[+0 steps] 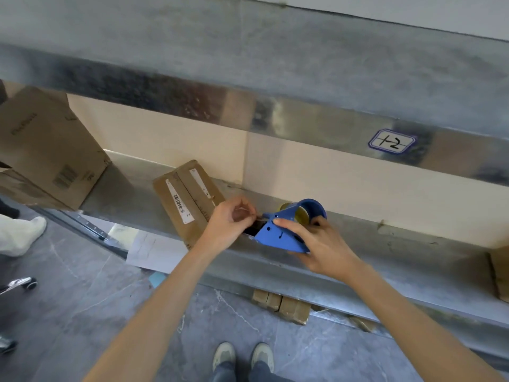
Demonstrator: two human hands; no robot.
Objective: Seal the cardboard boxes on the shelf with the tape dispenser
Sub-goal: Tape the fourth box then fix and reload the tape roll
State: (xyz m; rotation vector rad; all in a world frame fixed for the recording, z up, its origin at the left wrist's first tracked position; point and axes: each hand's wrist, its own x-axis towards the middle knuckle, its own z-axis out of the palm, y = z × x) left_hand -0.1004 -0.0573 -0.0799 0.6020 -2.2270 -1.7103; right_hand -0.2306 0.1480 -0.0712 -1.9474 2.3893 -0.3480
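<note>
Right hand [322, 249] is wrapped round the blue tape dispenser [283, 230], thumb along its side plate, fingers curled underneath. I hold it just above the front lip of the shelf [413, 260]. Left hand [231, 221] is curled, thumb and forefinger pinching what I take to be the loose tape end at the dispenser's mouth. The strip is thin and clear, barely visible.

Just beyond my left knuckles the small box [184, 199] lies flat on the shelf, flaps closed. I can make out no tape on its centre seam. My judgement: sealing not yet begun here, and I am only drawing out a lead of tape.

The large box [46, 150] at far left sits tilted; I cannot tell whether it is taped. A third box [500, 274] at right is cut by the frame edge, condition unknown. The near end of the small box is hidden behind my left hand. Flattened cardboard [283, 306] on the floor is partly hidden under the shelf.
</note>
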